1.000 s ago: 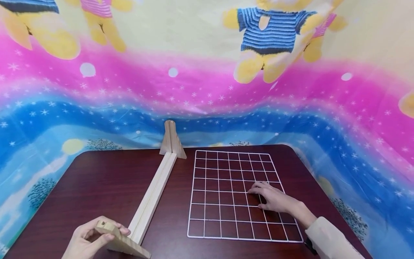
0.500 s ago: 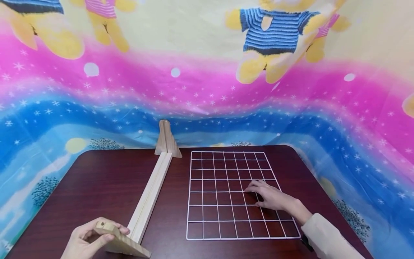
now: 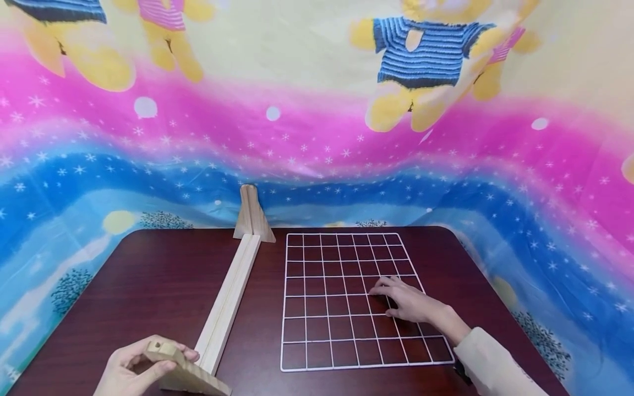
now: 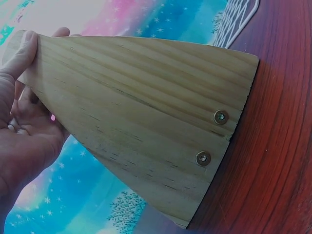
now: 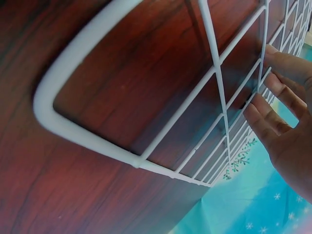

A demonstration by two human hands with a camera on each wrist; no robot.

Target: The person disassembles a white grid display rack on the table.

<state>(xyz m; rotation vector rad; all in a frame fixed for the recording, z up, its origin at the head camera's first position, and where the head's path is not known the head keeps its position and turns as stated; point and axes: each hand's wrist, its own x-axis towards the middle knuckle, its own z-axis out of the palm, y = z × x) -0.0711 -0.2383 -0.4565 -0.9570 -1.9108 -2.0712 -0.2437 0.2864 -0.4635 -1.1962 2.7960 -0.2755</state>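
In the head view my left hand (image 3: 124, 367) grips the top of the near wooden end piece (image 3: 193, 373) of a stand, thumb on its outer face. The left wrist view shows this tapered board (image 4: 146, 92) with two screws (image 4: 221, 117) near its wide lower edge. A pale wooden beam (image 3: 233, 297) runs from it to a matching far end piece (image 3: 256, 221). Right of the beam lies a white wire grid panel (image 3: 366, 366). My right hand (image 3: 408, 303) holds its wires, thumb and fingers bent at one cell, as the right wrist view (image 5: 287, 117) also shows.
Everything is on a dark red-brown table (image 3: 148, 286) with rounded back corners. A printed cloth curtain (image 3: 317, 132) with bears and snowflakes hangs behind and along the sides. The far end piece stands close to the table's back edge.
The grid panel has slid left with my right hand, towards the stand. The stand's far end has swung slightly left, while my left hand keeps the near end in place.
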